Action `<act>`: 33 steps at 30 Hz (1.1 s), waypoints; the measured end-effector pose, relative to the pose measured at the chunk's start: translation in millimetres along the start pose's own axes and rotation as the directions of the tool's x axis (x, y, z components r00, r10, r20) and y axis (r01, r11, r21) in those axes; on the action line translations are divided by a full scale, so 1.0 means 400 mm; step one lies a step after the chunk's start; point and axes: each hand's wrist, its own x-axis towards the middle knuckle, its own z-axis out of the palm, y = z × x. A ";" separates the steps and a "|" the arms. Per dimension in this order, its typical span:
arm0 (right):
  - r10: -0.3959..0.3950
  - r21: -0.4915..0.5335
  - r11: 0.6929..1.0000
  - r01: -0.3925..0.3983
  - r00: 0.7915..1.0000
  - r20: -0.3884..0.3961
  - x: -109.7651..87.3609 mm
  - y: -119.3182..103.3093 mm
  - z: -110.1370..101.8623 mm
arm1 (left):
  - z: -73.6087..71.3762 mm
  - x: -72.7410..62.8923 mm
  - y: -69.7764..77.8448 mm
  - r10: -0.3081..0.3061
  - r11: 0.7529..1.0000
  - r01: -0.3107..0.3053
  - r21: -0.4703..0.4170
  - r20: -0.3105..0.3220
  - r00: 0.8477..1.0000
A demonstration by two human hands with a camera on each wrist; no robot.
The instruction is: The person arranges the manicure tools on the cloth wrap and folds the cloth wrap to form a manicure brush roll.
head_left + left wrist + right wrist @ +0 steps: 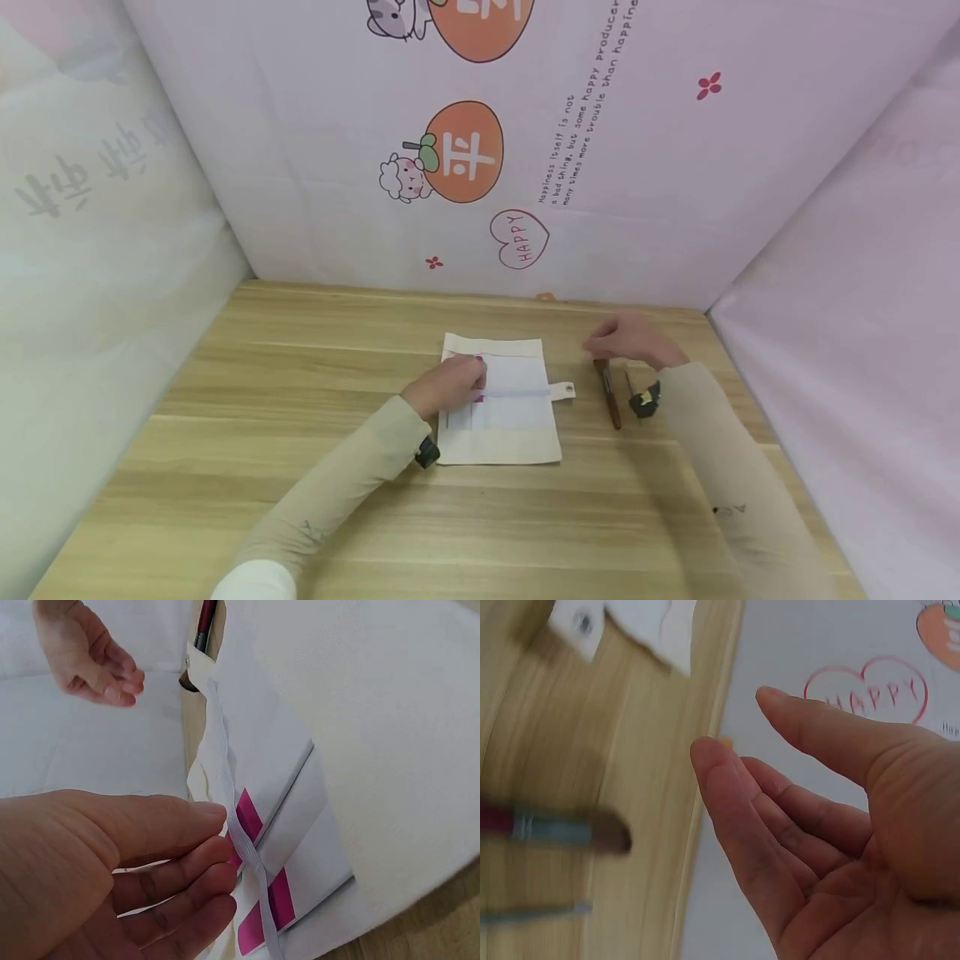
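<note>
An off-white fabric roll-up case [517, 450] lies unfolded on the table. Two white flat pieces with magenta bands [281, 900] lie under its pale elastic band [223, 750]. At the case's left part, my left hand [450, 383] has thumb and fingertips together at the elastic band, pinching it. My right hand [630, 340] is off to the right of the case, fingers loosely bent and nothing in them. Near it on the table lies a brush [609, 400] with a dark red handle and dark bristles. Beside that brush is a thinner stick-like tool [536, 913], blurred.
A snap strap [562, 391] sticks out from the case's right edge toward the brush. The wooden table [300, 358] meets a printed white cloth backdrop [337, 208] at the back, with cloth walls at both sides.
</note>
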 end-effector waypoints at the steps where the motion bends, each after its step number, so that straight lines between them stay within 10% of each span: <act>1: 0.004 -0.014 1.000 -0.005 1.000 -0.005 -0.009 0.019 -0.011 | 0.001 0.002 0.001 0.000 1.000 0.000 -0.001 0.003 1.000; 16: 0.064 -0.118 0.990 -0.078 0.991 -0.118 -0.063 0.250 -0.019 | 0.013 0.024 0.004 0.003 1.000 -0.003 -0.003 0.032 0.999; 33: 0.064 -0.156 0.984 -0.085 0.989 -0.136 -0.019 0.250 0.035 | 0.032 0.041 -0.013 0.042 0.999 -0.042 -0.004 -0.006 0.999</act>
